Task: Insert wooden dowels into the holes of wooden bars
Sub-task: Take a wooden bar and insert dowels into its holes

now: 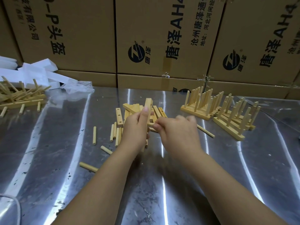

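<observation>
While only the head view's on offer, left hand [136, 129]: curled round a bar [149, 103], upright above the worktop's [65, 159] middle
right hand [177, 132]: blurry, looks pinched on a dowel [151, 124] at the bar's side
risk: dowel could go in crooked and jam, since the bar's only hand-held

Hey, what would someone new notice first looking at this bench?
The two hands at centre: the left hand holds a wooden bar upright while the right hand pinches a dowel against it. At right, finished bars bristle with dowels; printed cardboard boxes wall the back.
</observation>
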